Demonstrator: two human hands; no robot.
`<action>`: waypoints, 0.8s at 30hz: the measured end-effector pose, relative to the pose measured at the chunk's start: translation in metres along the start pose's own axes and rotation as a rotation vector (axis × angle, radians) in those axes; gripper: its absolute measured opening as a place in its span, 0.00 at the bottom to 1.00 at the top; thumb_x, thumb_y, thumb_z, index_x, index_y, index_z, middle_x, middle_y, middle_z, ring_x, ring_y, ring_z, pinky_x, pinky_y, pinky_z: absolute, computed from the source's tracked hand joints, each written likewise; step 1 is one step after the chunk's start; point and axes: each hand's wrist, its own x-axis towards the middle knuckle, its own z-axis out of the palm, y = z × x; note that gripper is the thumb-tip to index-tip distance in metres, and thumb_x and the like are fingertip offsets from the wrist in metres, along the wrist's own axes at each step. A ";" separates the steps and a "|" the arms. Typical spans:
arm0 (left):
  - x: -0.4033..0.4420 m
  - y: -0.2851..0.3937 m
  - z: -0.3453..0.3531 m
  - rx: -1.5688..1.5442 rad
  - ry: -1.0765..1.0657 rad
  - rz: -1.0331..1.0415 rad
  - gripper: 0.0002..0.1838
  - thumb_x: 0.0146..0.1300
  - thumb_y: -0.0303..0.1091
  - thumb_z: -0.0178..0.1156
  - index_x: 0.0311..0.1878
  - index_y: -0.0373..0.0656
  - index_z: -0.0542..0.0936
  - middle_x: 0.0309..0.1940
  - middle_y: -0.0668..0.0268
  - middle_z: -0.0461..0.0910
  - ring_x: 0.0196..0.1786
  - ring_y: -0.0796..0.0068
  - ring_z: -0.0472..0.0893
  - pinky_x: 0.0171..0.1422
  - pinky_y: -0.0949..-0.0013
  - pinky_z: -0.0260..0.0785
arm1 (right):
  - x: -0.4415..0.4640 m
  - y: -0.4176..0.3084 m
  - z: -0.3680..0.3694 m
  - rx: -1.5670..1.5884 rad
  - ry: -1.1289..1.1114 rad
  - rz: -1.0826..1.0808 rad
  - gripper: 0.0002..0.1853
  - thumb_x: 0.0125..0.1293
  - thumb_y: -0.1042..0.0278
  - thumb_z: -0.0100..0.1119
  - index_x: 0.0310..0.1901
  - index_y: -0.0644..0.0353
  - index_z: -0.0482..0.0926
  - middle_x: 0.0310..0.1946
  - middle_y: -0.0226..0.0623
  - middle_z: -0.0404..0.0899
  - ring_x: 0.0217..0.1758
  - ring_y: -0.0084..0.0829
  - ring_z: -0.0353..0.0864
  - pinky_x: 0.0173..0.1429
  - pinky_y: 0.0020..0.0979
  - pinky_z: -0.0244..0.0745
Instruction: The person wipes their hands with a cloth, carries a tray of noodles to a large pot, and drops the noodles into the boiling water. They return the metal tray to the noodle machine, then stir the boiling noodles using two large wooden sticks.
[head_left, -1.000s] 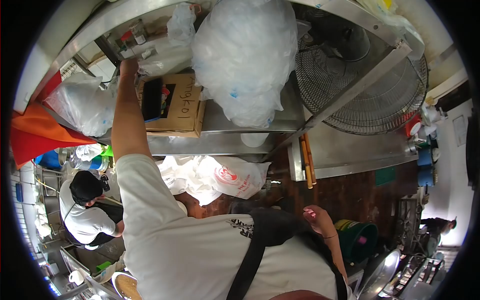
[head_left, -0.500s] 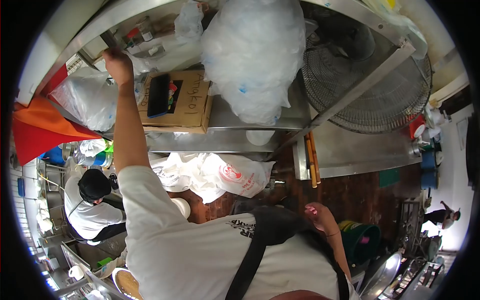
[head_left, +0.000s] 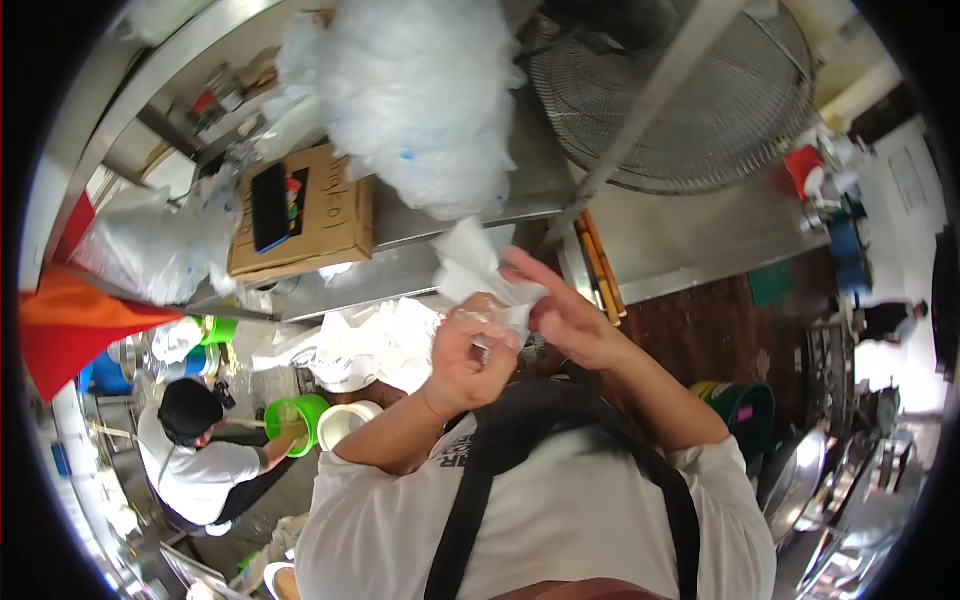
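In front of my chest, in the head view, my left hand is closed with its fingers curled round a crumpled thin white sheet. Whether that sheet is tissue or plastic I cannot tell. My right hand is beside it, fingers stretched out and apart, against the sheet's right side. Beyond both hands a large bag of clear plastic fills the shelf. A cardboard box stands to its left, with a dark phone lying on top.
A metal shelf runs across ahead, with a big fan at right. White bags are below the shelf. At left a co-worker reaches into a green basin beside a white bucket. A dark green bin stands at right.
My left hand has come down from the upper left shelf to my chest and now holds the white sheet. My right hand has risen to meet it. The co-worker's green basin has come into view.
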 end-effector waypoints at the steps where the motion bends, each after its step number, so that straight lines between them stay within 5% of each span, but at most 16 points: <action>1: -0.003 -0.001 0.013 -0.088 -0.037 -0.060 0.22 0.56 0.12 0.61 0.50 0.43 0.68 0.48 0.55 0.74 0.54 0.65 0.76 0.58 0.66 0.69 | 0.000 0.007 -0.003 0.017 0.008 -0.027 0.37 0.75 0.61 0.56 0.78 0.58 0.51 0.73 0.41 0.63 0.73 0.34 0.66 0.74 0.36 0.63; 3: -0.004 -0.002 0.023 -0.224 -0.069 -0.137 0.24 0.56 0.13 0.62 0.53 0.43 0.68 0.47 0.57 0.73 0.53 0.66 0.74 0.58 0.66 0.68 | -0.010 0.011 -0.009 0.206 0.010 0.087 0.29 0.75 0.64 0.57 0.73 0.60 0.61 0.64 0.36 0.73 0.67 0.31 0.71 0.72 0.35 0.65; 5: 0.008 0.009 0.025 -0.329 -0.059 -0.174 0.26 0.56 0.14 0.62 0.56 0.42 0.68 0.42 0.59 0.74 0.50 0.68 0.73 0.55 0.67 0.68 | -0.014 0.007 0.010 0.228 0.315 -0.018 0.26 0.75 0.65 0.58 0.70 0.61 0.66 0.60 0.34 0.76 0.64 0.29 0.73 0.71 0.36 0.67; 6: 0.003 0.005 0.021 -0.354 -0.087 -0.148 0.28 0.59 0.20 0.65 0.61 0.42 0.65 0.52 0.55 0.70 0.52 0.68 0.73 0.58 0.64 0.69 | -0.019 0.010 0.004 0.315 0.405 -0.063 0.24 0.74 0.67 0.59 0.68 0.62 0.69 0.61 0.36 0.75 0.65 0.30 0.73 0.70 0.36 0.68; 7: 0.013 0.007 0.021 -0.242 -0.045 -0.048 0.24 0.65 0.28 0.64 0.60 0.40 0.66 0.51 0.56 0.71 0.52 0.68 0.73 0.59 0.63 0.69 | -0.021 0.000 0.006 0.288 0.541 -0.116 0.24 0.74 0.67 0.58 0.69 0.61 0.67 0.62 0.38 0.75 0.65 0.34 0.74 0.70 0.39 0.69; 10: 0.035 -0.005 0.023 -0.148 0.121 -0.187 0.23 0.71 0.36 0.58 0.63 0.37 0.66 0.56 0.58 0.72 0.58 0.67 0.74 0.65 0.62 0.67 | -0.050 -0.021 -0.015 0.394 0.507 -0.204 0.30 0.75 0.60 0.54 0.73 0.59 0.59 0.67 0.45 0.70 0.72 0.51 0.68 0.72 0.60 0.66; 13: 0.060 -0.003 0.050 -0.302 0.064 -0.442 0.24 0.74 0.39 0.54 0.66 0.35 0.66 0.60 0.59 0.73 0.62 0.68 0.73 0.68 0.63 0.65 | -0.081 -0.035 -0.019 0.381 0.556 -0.245 0.31 0.73 0.61 0.56 0.73 0.59 0.59 0.67 0.44 0.69 0.72 0.50 0.69 0.72 0.59 0.66; 15: 0.062 0.002 0.078 -0.415 -0.055 -0.546 0.27 0.73 0.41 0.56 0.68 0.34 0.66 0.63 0.59 0.73 0.63 0.69 0.73 0.68 0.66 0.63 | -0.104 -0.051 -0.014 0.281 0.596 -0.296 0.28 0.73 0.63 0.58 0.71 0.60 0.64 0.64 0.41 0.73 0.67 0.42 0.72 0.70 0.48 0.68; 18: 0.049 -0.007 0.105 -0.227 -0.106 -0.359 0.22 0.76 0.36 0.50 0.67 0.37 0.67 0.56 0.60 0.77 0.59 0.68 0.76 0.65 0.64 0.68 | -0.151 -0.088 -0.003 -0.006 0.608 -0.394 0.24 0.73 0.66 0.57 0.68 0.60 0.68 0.61 0.38 0.75 0.62 0.37 0.74 0.67 0.41 0.69; 21: 0.020 -0.064 0.110 0.401 -0.367 -0.048 0.18 0.76 0.33 0.48 0.65 0.39 0.67 0.42 0.61 0.79 0.44 0.68 0.79 0.54 0.65 0.72 | -0.208 -0.124 0.009 -0.255 0.491 -0.604 0.22 0.72 0.69 0.57 0.65 0.61 0.69 0.58 0.38 0.75 0.60 0.35 0.74 0.63 0.39 0.69; 24: 0.032 -0.033 0.179 -0.010 -0.371 -0.366 0.18 0.77 0.35 0.48 0.65 0.39 0.67 0.40 0.62 0.78 0.42 0.69 0.78 0.53 0.66 0.72 | -0.266 -0.149 0.012 -0.356 0.294 -0.886 0.20 0.71 0.71 0.57 0.62 0.62 0.70 0.55 0.37 0.75 0.57 0.33 0.75 0.60 0.37 0.69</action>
